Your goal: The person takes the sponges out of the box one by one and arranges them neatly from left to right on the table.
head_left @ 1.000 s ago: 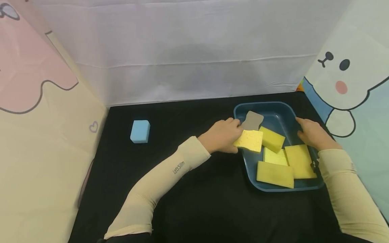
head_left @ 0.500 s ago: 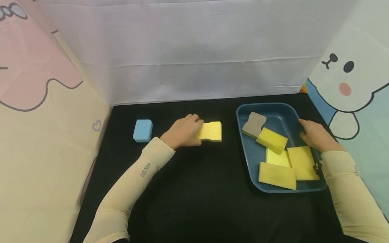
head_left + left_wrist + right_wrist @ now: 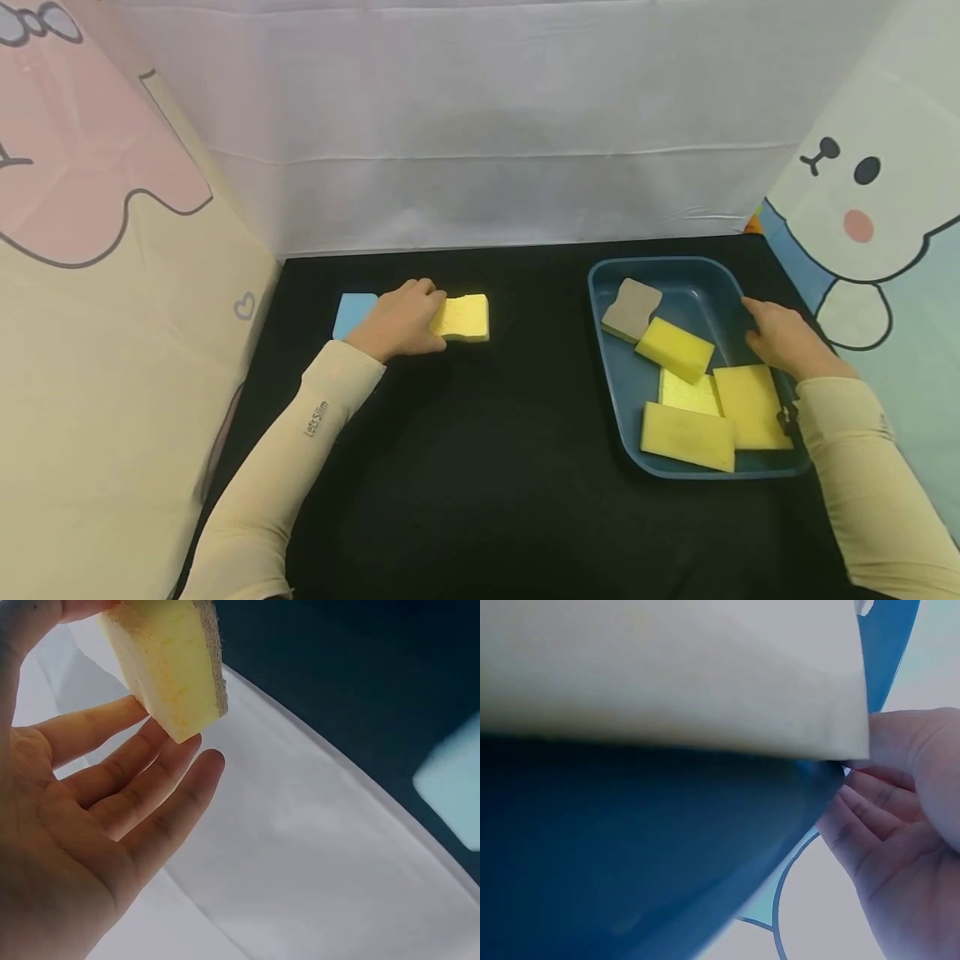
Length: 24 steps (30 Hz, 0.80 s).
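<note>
Shifted leftward since the earlier head frames: left hand (image 3: 401, 321) with yellow sponge (image 3: 463, 318), from over the left edge of the blue tray (image 3: 633, 375), across the gap, to near the light-blue block (image 3: 352, 312). Unchanged: right hand (image 3: 795, 337) at the tray's right rim, and the arrangement of the remaining sponges.

Left hand: closed in a pinch on the yellow sponge, thumb opposite fingertips; darker scouring layer on one face visible in the left wrist view. Right hand: gripping the tray rim, thumb on the inner side, other fingers on the outer side.

Light-blue block: partly hidden behind the left hand in the head view; apart from the held sponge in the left wrist view. Contact between held sponge and black tabletop (image 3: 487, 467): not determinable.

Meaning for the work in hand, by judgement: removal from the tray complete for this sponge, carry well advanced, release not yet made; tray apparently steadied by the right hand.

Tray contents: grey-faced sponge (image 3: 632, 307), thick yellow block (image 3: 675, 348), pale yellow sponge (image 3: 686, 393) partly covered, and two flat yellow pads (image 3: 687, 435). Behind: white cloth backdrop (image 3: 480, 183).
</note>
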Each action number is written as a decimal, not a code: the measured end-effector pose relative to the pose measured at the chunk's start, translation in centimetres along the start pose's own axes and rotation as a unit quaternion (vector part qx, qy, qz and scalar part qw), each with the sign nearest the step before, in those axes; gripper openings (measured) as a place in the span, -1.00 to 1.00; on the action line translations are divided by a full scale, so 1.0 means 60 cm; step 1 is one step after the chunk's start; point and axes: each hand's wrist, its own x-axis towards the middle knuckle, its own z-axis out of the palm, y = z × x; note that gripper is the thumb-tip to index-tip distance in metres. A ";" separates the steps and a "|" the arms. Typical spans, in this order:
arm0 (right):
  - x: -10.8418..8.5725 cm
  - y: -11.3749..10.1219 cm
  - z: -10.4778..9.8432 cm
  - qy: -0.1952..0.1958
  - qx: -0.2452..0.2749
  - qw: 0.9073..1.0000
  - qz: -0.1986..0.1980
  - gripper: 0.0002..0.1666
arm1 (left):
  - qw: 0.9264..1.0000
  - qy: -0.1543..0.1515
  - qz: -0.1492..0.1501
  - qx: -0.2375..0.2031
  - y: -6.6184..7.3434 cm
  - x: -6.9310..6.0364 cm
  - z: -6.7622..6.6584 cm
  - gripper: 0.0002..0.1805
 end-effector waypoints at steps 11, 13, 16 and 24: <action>0.003 -0.001 0.000 -0.015 0.007 1.000 0.016 -0.27 | 0.998 0.006 -0.064 0.009 -0.033 -0.019 0.017 -0.43; 0.002 -0.002 0.000 -0.015 0.008 1.000 0.017 -0.27 | 0.997 0.009 -0.076 0.012 -0.030 -0.020 0.021 -0.48; 0.002 -0.003 0.000 -0.014 0.006 1.000 0.017 -0.27 | 0.995 0.012 -0.097 0.008 -0.025 -0.020 0.028 -0.52; 0.002 -0.001 0.001 -0.009 0.009 1.000 0.015 -0.26 | 0.985 0.061 -0.158 -0.022 -0.015 -0.015 0.041 -0.54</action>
